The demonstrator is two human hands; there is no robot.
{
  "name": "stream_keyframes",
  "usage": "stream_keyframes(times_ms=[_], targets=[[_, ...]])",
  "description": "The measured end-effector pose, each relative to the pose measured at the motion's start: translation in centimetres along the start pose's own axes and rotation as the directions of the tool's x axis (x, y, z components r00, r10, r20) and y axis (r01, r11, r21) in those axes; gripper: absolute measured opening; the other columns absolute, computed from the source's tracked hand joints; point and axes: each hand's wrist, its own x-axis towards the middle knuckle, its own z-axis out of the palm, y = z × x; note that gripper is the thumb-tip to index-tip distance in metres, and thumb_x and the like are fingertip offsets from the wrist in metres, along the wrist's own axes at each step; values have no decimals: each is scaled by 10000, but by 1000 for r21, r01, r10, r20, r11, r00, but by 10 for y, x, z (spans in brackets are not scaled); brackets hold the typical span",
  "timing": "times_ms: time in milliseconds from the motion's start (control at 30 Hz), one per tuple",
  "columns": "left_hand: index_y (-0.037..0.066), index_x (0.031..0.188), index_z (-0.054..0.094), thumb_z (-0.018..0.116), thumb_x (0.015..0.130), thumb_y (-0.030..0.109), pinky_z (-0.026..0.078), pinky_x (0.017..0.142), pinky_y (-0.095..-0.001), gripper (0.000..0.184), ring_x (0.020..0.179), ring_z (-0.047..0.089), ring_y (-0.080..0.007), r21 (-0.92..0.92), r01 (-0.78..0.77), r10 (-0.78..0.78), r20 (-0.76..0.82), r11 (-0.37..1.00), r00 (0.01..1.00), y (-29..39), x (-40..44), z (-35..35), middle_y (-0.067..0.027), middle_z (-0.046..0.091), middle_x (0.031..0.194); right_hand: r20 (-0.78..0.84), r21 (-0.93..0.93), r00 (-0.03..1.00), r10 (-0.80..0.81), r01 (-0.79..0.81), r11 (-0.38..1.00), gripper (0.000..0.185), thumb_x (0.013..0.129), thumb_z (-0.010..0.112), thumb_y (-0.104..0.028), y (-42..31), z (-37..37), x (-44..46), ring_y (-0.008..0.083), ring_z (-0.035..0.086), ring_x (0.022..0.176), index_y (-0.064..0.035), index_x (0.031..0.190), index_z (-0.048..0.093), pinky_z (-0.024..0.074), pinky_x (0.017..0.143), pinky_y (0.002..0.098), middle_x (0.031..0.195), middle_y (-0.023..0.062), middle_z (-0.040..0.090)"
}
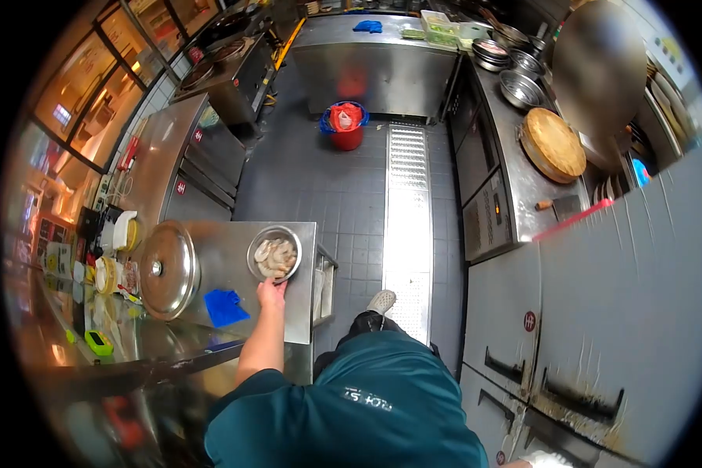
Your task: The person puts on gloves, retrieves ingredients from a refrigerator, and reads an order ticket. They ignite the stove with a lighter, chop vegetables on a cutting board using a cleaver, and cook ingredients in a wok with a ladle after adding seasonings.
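Observation:
My left hand pinches the near rim of a round metal bowl, which rests on the steel counter near its right edge. Pale, shrimp-like pieces lie inside the bowl. Left of it are a blue cloth and a large round metal lid. At the bottom right edge, by the fridge doors, a bit of my right arm shows beside something white, perhaps a glove or cloth; the fingers cannot be made out.
A red bucket with a blue rim stands on the floor beside a metal drain strip. Along the right counter are metal bowls, a round wooden board and a cleaver. Grey fridge doors line the right.

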Motion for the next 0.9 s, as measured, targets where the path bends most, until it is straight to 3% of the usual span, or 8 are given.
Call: stream_keyframes(times_ms=[133, 267, 467, 567, 700, 800, 833, 900], targets=[[-52, 1341, 485, 566, 1033, 118, 621, 915, -485, 360, 1066, 670, -394, -144, 0, -10, -67, 990, 998, 2, 43, -40, -246, 588, 1250, -6, 22, 1000, 30, -30, 999, 779, 1080, 401, -521, 0, -64, 27, 342, 252, 1546, -55, 1649, 146, 209, 1277, 462, 1695, 203, 189], [-62, 1459, 346, 514, 1057, 519, 629, 898, -484, 726, 1038, 659, -414, -44, 68, -78, -297, 997, 952, -2, 0, -19, -265, 582, 1242, 22, 30, 999, 45, -46, 999, 778, 1078, 403, -523, 0, -119, 59, 360, 258, 1543, -57, 1648, 151, 224, 1273, 468, 1688, 218, 197], [-12, 1236, 482, 536, 1051, 390, 625, 659, -423, 446, 773, 668, -320, 474, 168, -310, 239, 864, 920, -98, -103, 33, -170, 593, 971, 114, -105, 993, 31, -19, 994, 624, 1095, 355, -341, -9, -100, 28, 354, 285, 1532, -47, 1632, 238, 292, 1251, 469, 1702, 186, 201], [-1, 1113, 540, 573, 1040, 257, 626, 681, -383, 269, 755, 671, -270, 707, -50, -471, 520, 706, 713, -136, -194, 101, -137, 617, 927, 216, -403, 957, -195, 270, 875, 676, 1005, 502, -149, 39, -125, 48, 282, 282, 1539, -18, 1625, 266, 265, 1241, 393, 1691, 159, 265], [-8, 1114, 582, 592, 1032, 153, 624, 715, -358, 180, 783, 673, -238, 673, -412, -644, 730, 615, 230, -189, -291, 178, -123, 638, 962, -62, -275, 996, -71, 51, 960, 497, 1099, 383, -206, 18, -120, 4, 344, 375, 1489, 59, 1518, 417, 270, 1246, 396, 1593, 234, 409], [-22, 1103, 609, 579, 1043, 128, 614, 752, -338, 164, 842, 669, -191, 524, -577, -689, 718, 627, -98, -213, -362, 217, -107, 651, 995, -37, -662, 963, -266, 176, 729, 494, 1125, 357, -248, 97, -178, -62, 390, 408, 1460, 86, 1473, 461, 284, 1236, 406, 1540, 285, 457], [-23, 1095, 614, 580, 1045, 127, 605, 753, -325, 162, 845, 668, -182, 456, -622, -686, 704, 636, -184, -217, -387, 225, -104, 654, 1003, -270, -437, 958, -97, -33, 899, 491, 1123, 367, -278, 57, -171, -94, 381, 453, 1414, 68, 1450, 485, 293, 1230, 408, 1477, 283, 507], [-28, 1077, 629, 578, 1052, 130, 581, 759, -292, 167, 848, 667, -156, 334, -651, -668, 647, 681, -367, -228, -426, 239, -95, 660, 1009, -400, -65, 916, -21, -5, 998, 537, 1128, 376, -363, 31, -180, -152, 301, 464, 1381, 36, 1483, 428, 318, 1209, 389, 1483, 205, 490]])
